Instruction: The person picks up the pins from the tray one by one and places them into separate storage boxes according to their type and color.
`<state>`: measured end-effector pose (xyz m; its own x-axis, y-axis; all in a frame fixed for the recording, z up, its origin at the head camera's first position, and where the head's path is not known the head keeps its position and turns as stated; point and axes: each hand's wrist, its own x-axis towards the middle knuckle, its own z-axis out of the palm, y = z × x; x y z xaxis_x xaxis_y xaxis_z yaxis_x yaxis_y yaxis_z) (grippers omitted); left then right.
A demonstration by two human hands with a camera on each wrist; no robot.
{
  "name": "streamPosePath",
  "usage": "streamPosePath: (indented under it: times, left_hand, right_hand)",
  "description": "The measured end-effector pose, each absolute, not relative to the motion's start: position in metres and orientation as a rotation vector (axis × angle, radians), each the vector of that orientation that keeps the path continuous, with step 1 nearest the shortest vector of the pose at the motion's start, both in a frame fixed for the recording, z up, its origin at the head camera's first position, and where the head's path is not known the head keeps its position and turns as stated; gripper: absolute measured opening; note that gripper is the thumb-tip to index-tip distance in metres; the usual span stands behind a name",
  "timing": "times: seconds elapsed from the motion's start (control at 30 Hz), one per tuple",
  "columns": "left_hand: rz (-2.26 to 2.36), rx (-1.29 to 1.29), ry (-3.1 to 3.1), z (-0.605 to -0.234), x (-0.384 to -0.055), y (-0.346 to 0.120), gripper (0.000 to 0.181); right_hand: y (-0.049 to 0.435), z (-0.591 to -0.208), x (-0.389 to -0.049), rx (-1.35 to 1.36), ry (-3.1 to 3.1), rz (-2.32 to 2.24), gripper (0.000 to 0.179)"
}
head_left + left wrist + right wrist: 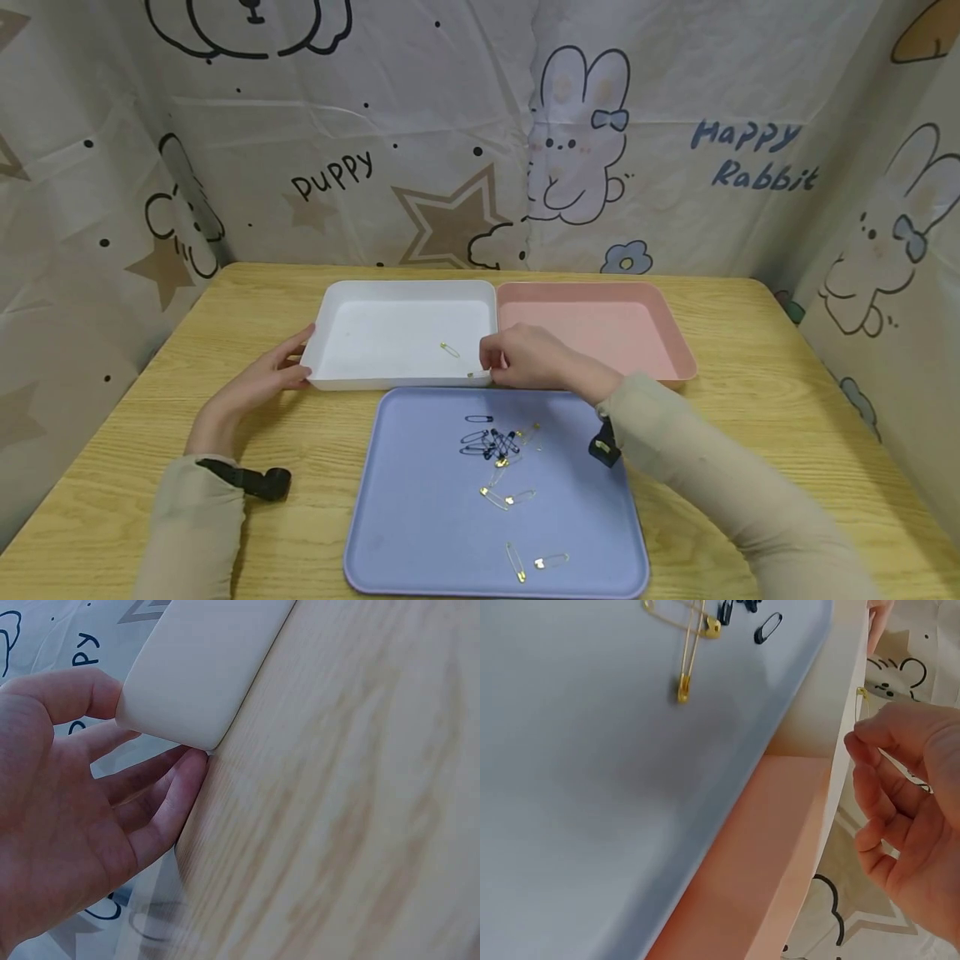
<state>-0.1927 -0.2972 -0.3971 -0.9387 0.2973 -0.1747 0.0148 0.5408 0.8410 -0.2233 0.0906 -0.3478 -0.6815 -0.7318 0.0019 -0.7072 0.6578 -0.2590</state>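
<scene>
Over the front right corner of the white tray [390, 385], my right hand [528, 357] pinches a gold safety pin [859, 705] between thumb and forefinger. In the head view the pin's clasp end shows just left of the fingertips. Another gold safety pin [449, 350] lies inside the white tray. My left hand [262, 379] rests against that tray's left side, its fingers spread along the outer wall near the front corner. In the left wrist view the hand's thumb and fingertips touch the tray's rounded corner [202, 712].
A pink tray [600, 321] adjoins the white one on the right. In front, a blue tray [420, 517] bears a cluster of black safety pins [498, 444] and several scattered gold safety pins [492, 498]. A printed cloth [450, 150] hangs behind the wooden table [300, 533].
</scene>
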Motion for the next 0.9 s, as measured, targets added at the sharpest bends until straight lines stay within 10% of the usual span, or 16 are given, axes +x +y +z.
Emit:
streamPosePath:
  times: [0.9]
  left_hand:
    - [1.37,0.264,2.472,-0.399,-0.194,-0.299,0.068]
  right_hand:
    - [0.056,-0.368,-0.255,-0.934,2.874,-0.263,0.011]
